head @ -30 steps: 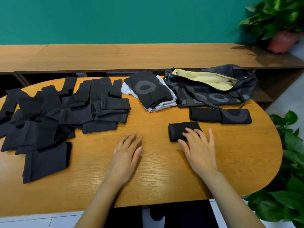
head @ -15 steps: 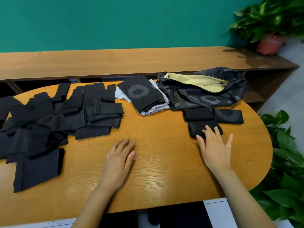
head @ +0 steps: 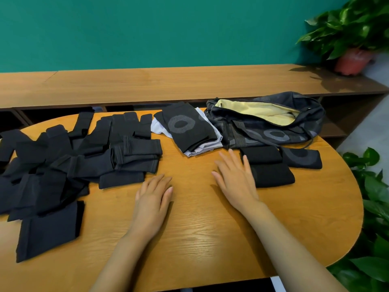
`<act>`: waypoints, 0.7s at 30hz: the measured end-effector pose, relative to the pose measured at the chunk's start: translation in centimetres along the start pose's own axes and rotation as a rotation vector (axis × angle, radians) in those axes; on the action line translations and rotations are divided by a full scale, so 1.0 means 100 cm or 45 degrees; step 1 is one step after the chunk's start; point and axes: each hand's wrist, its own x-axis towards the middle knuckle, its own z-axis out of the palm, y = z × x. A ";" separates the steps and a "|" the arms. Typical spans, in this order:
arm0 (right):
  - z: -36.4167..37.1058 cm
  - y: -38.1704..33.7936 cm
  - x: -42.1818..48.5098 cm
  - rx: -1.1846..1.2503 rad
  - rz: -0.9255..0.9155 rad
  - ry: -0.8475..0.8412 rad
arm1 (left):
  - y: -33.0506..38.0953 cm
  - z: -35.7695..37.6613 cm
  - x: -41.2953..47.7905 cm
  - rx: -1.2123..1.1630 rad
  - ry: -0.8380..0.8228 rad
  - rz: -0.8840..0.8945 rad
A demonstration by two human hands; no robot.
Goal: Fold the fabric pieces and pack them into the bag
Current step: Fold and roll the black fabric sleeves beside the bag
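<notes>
A heap of unfolded black fabric pieces (head: 69, 161) covers the table's left side. The dark bag (head: 271, 123) with a yellow lining lies open at the back right. In front of it lie three folded black pieces: one (head: 273, 174) nearest me, one (head: 262, 154) behind it and one with a grey ring (head: 301, 157) to the right. My right hand (head: 235, 178) lies flat with fingers spread, just left of the nearest folded piece. Flat on the wood near the heap's edge rests my left hand (head: 152, 199), holding nothing.
A folded stack of black and white fabric (head: 189, 131) sits mid-table beside the bag. The oval wooden table (head: 200, 239) ends close on the right, with green plants (head: 374, 207) beyond. A long wooden bench (head: 168, 85) runs behind, with a potted plant (head: 353, 39) on it.
My right hand slid the folded black piece right, up against the other folded pieces, then let go and drew back left. My left hand stayed flat on the table.
</notes>
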 end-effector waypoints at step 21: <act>0.004 -0.050 0.057 0.038 -0.448 0.152 | -0.010 0.006 0.004 -0.077 0.113 -0.007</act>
